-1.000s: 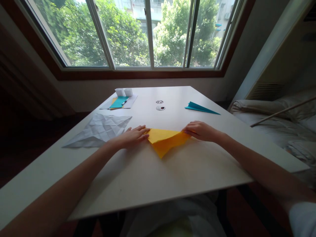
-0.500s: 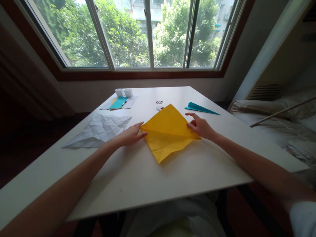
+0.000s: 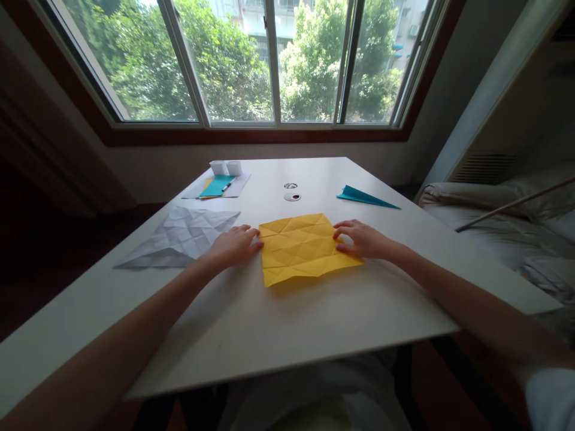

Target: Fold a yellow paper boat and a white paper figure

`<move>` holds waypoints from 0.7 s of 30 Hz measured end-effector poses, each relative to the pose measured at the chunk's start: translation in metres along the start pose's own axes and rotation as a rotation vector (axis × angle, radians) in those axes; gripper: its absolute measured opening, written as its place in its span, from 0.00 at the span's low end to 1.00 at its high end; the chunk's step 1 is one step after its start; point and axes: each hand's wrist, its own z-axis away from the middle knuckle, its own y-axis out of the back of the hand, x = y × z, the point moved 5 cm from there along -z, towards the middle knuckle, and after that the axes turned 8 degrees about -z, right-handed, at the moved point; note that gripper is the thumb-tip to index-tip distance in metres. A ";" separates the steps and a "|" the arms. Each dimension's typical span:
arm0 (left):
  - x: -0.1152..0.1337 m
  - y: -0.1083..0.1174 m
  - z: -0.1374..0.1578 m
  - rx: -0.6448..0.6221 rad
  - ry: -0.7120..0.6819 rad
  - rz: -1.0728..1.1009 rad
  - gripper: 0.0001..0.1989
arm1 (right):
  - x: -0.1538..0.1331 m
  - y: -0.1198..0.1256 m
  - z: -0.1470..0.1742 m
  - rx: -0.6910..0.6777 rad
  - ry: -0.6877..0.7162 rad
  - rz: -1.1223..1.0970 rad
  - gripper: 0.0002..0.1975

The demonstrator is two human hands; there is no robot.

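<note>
A yellow sheet of paper (image 3: 300,245), marked with several crossing creases, lies nearly flat in front of me, its near edge slightly raised. My left hand (image 3: 238,242) pinches its left edge between thumb and fingers. At the right edge, my right hand (image 3: 362,238) has its fingers bent over the paper and the thumb close below them. Beside my left hand lies a creased white sheet of paper (image 3: 184,236). A folded teal paper plane (image 3: 366,197) rests beyond my right hand.
On the white table (image 3: 278,335), teal paper (image 3: 217,186), a marker (image 3: 228,184) and white folded paper boxes (image 3: 226,168) sit at the far left. Two round stickers (image 3: 292,197) are at the back middle. A cushioned seat (image 3: 476,221) stands at the right.
The yellow paper has turned from a diamond position to a squarer one and come down flatter, showing its creased face. The round stickers behind it are now uncovered.
</note>
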 end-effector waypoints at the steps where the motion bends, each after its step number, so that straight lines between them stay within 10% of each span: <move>1: 0.000 0.000 -0.001 0.001 0.008 0.013 0.25 | -0.001 -0.002 0.000 -0.024 0.017 -0.007 0.19; 15: 0.015 0.011 0.004 -0.077 0.034 0.100 0.29 | -0.004 -0.009 0.000 -0.060 -0.009 0.048 0.32; 21: 0.015 0.012 -0.002 0.027 0.016 0.484 0.23 | -0.003 -0.010 0.000 -0.053 -0.026 0.038 0.32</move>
